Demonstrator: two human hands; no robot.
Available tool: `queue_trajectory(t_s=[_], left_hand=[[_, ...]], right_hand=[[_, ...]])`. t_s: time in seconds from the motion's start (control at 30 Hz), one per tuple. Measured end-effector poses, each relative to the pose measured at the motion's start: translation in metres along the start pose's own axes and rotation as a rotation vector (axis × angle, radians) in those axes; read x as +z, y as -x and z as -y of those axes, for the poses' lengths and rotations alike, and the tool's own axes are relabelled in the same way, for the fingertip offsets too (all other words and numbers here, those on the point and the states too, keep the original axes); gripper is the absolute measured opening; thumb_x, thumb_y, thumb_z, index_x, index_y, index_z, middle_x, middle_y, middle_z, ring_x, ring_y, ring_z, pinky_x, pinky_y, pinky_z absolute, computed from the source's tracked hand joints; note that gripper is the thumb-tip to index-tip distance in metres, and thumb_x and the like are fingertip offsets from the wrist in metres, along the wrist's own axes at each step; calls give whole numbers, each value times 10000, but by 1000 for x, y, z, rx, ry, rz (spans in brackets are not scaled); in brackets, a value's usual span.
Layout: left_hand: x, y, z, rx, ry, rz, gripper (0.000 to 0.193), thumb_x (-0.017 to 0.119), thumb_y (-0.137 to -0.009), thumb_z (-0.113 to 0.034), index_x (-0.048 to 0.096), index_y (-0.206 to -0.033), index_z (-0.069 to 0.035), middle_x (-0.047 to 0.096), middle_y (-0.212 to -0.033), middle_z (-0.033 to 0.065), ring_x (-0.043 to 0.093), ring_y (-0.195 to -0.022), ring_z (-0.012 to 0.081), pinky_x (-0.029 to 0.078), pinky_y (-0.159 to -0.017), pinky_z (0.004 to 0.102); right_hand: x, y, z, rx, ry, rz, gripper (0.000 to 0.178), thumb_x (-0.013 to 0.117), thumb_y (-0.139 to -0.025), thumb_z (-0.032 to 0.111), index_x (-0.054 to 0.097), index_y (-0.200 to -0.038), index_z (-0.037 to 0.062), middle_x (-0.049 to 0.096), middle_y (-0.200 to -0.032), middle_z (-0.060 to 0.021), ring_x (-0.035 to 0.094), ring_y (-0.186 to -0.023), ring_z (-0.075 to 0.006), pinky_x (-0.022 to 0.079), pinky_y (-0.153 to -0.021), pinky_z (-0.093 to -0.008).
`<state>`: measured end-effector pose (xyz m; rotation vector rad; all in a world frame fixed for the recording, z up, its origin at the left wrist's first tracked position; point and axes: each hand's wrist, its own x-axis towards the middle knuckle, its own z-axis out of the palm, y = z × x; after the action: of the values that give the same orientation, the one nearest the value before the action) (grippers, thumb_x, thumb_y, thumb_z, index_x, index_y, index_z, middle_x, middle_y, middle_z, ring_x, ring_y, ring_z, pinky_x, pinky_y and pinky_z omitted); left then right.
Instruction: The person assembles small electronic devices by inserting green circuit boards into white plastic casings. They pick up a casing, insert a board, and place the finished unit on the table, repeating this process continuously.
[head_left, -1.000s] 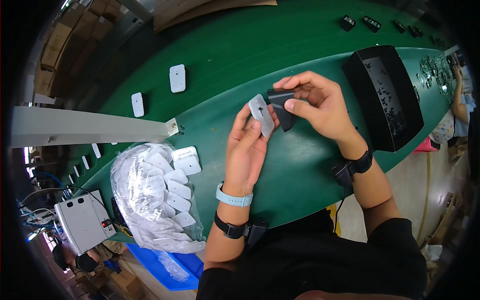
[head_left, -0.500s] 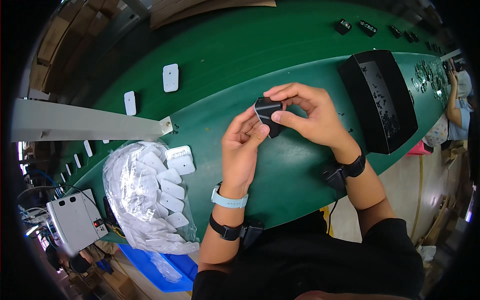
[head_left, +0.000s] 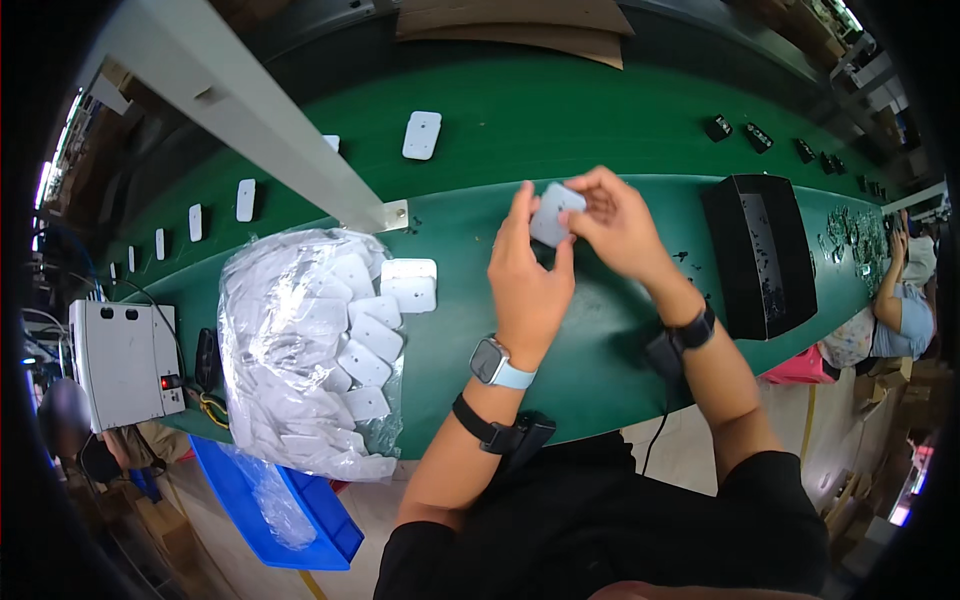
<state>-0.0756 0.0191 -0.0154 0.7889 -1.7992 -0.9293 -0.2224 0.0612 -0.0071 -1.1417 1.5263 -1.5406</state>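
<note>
A small case (head_left: 552,210), a rounded rectangle with its white face up, is held above the bench between my two hands. My left hand (head_left: 528,290) has its fingers along the left side of the case and its thumb at the lower end. My right hand (head_left: 622,228) grips the right side, thumb pressed on the white face and fingers curled behind. To the left, a clear plastic bag (head_left: 285,330) is filled with white covers. Several loose white covers (head_left: 375,336) lie at its mouth, beside a white stack (head_left: 410,285).
A black bin (head_left: 735,260) with small dark parts stands on the right of the green bench (head_left: 470,400). Beyond runs a green belt with white pieces (head_left: 422,135) and black parts (head_left: 758,137). A metal post (head_left: 300,150) rises at left; a blue tub (head_left: 240,500) sits below.
The case has been turned over from its black side to its white face, still between both hands. The view has swung left, and the pieces on the belt have shifted.
</note>
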Motion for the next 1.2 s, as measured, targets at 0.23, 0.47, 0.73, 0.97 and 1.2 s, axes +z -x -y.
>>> queue_trajectory(t_s=[0.23,0.47,0.73,0.97,1.2], left_hand=[[-4,2,-1,70,-92,-28,449,731,-792,-59,557,-1202,-2,534,-1252,200,497,-1197,401,424,-1008,472],[-65,-1,-33,25,-446,134,332,730,-802,-144,621,-1088,-17,580,-1118,192,535,-1083,391,433,-931,481],[-146,8,3,-28,-1001,279,597,850,-723,-394,632,-1106,8,637,-947,216,594,-934,411,470,-808,492],[-142,6,4,-41,-949,266,545,836,-723,-302,613,-1146,-40,611,-1047,213,566,-987,400,453,-883,491],[-102,-13,-34,-122,-122,118,396,738,-873,-167,598,-1213,-18,632,-1104,150,609,-907,245,483,-799,341]], right_hand=[[-13,-115,-14,25,710,-7,314,758,-811,150,683,-1084,12,675,-1021,-75,618,-744,-129,523,-707,-307],[-10,-89,3,-251,832,-247,387,776,-815,242,614,-1111,53,623,-1077,-119,621,-850,-241,520,-773,-365],[-55,15,60,-231,633,-207,117,728,-834,110,659,-883,29,621,-817,-25,549,-724,-111,448,-661,-253],[-105,66,56,-8,646,-52,80,663,-814,44,674,-826,-34,627,-698,-89,587,-638,-151,489,-630,-288],[-131,85,24,-140,1037,-201,117,626,-770,-15,699,-855,-48,668,-790,-183,666,-689,-303,537,-645,-357]])
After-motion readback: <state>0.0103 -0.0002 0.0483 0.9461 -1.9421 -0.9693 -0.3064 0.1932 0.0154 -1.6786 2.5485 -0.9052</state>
